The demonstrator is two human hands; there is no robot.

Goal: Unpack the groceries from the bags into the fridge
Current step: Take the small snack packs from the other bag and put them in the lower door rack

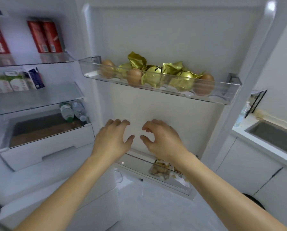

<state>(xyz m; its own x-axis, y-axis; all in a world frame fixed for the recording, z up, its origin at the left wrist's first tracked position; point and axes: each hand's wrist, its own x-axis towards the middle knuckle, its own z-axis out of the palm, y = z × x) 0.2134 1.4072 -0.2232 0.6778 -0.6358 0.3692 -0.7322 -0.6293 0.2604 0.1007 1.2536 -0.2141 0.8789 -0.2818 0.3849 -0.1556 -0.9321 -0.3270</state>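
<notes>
Groceries already in: eggs (134, 77) and gold-foil wrapped items (153, 75) are sitting in the upper door shelf (222, 99), centre of frame. Eggs are going to be light, rigid but fragile; best taken around the middle with fingertips, no squeeze. Foil ones look crinkly and soft-skinned, probably slippery; cup them from below, don't pull the twisted tops.

Lower door shelf (139, 164), bottom centre, is holding a clear tub of something tan (159, 169); contents too blurred to name.

Both hands are hovering between the two door shelves, empty. Left hand (112, 140) and right hand (162, 139) are loosely curled, fingers apart, thumbs facing each other, touching nothing. No bags in view.

Outward: red cartons (45, 36) are standing upper left, small cartons (16, 80) one shelf down, two water bottles (72, 111) lying above the open drawer (44, 144), left of frame. Sink (272, 135) at right edge.

Judgement: door shelves are partly filled, hands free for the next item.
</notes>
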